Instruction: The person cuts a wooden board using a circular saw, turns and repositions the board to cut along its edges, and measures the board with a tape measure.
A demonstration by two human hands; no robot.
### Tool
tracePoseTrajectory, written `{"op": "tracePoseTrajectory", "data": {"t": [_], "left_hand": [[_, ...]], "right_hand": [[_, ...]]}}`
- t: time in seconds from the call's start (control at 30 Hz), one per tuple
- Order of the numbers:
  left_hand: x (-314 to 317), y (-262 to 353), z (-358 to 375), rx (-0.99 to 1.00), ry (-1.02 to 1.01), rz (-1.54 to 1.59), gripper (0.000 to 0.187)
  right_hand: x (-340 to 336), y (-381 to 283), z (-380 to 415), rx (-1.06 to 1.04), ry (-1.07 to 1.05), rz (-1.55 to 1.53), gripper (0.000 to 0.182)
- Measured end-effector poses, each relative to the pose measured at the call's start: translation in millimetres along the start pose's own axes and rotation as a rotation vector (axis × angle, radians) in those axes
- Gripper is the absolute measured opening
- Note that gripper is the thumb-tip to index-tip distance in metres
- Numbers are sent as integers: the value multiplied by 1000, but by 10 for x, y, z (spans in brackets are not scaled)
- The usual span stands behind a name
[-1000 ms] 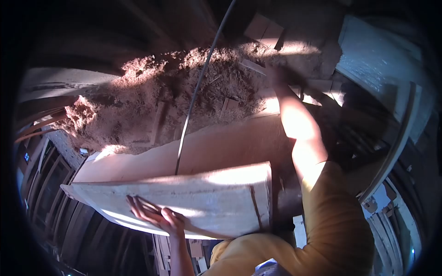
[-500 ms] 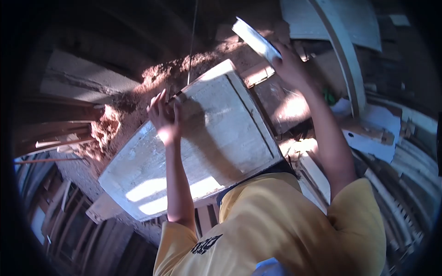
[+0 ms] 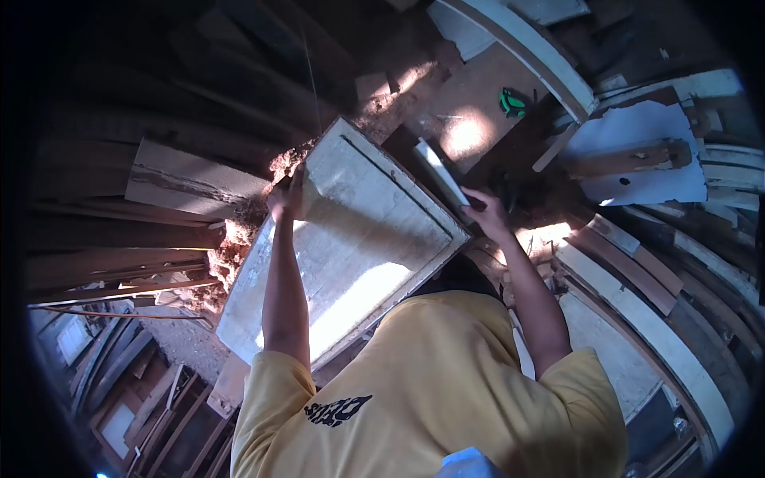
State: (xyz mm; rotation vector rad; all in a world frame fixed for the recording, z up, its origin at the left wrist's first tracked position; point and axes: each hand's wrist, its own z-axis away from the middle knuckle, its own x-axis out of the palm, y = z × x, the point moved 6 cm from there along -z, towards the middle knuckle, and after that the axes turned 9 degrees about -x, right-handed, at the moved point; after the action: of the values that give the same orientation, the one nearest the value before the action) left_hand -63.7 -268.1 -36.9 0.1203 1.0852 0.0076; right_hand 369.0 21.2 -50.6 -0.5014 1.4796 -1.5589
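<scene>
A pale, scuffed work table (image 3: 374,215) with a long dark slot near its right side stands in front of me. A thin upright line, which looks like a saw blade (image 3: 312,76), rises by its far edge. My left hand (image 3: 284,199) is at the table's far left edge, its fingers in shadow, so their grip and anything in them cannot be made out. My right hand (image 3: 488,215) is closed on the near end of a narrow wooden strip (image 3: 438,167), its top face brightly lit. The strip is held just right of the table.
Reddish sawdust (image 3: 231,255) is heaped along the table's left side. A board (image 3: 191,179) lies beyond it. A bright green object (image 3: 511,102) rests on a brown surface at far right. Curved wooden pieces (image 3: 530,44) and stacked boards (image 3: 653,319) crowd the right.
My right hand has brought the strip down and nearer to the table's right side. My left hand, earlier with fingers spread over the table, is now at its edge. The view has shifted.
</scene>
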Motion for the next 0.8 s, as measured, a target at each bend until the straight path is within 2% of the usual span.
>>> {"op": "tracePoseTrajectory", "data": {"t": [0.03,0.1,0.17,0.23,0.3,0.37,0.47,0.53,0.57,0.63,0.67,0.73,0.77,0.8], "left_hand": [[-10,-23,39,0,6,-22,86],[-82,-53,52,19,51,15,89],[-88,-179,-77,42,103,-27,86],[-91,-241,-92,26,61,-1,87],[-168,-162,6,60,99,15,87],[-207,-105,95,1,34,45,89],[-90,-150,-41,43,26,-19,93],[-75,-85,-50,27,0,-5,94],[-77,-102,-38,5,-23,1,96],[31,-137,-135,0,28,7,97],[69,-154,-188,3,76,4,98],[33,-33,-136,-17,59,-33,97],[16,56,-84,-25,36,-79,97],[21,138,-56,28,19,-52,94]], "right_hand": [[102,53,18,-5,-53,30,46],[420,605,-5,-286,-50,357,47],[400,346,-79,-221,-91,296,43],[356,90,-77,-73,-177,-93,40],[337,250,-126,-93,-185,-132,39],[362,373,-148,-86,-258,-158,41],[473,452,-213,-42,-382,-165,46],[497,272,-224,25,-490,-100,44],[464,71,-207,23,-498,-95,44],[405,-7,-164,325,-382,-241,48],[381,-58,-150,320,-393,-235,48],[304,-36,-82,487,-364,-478,57],[237,-29,-65,481,-370,-469,57],[166,-75,-65,375,-390,-501,55]]}}
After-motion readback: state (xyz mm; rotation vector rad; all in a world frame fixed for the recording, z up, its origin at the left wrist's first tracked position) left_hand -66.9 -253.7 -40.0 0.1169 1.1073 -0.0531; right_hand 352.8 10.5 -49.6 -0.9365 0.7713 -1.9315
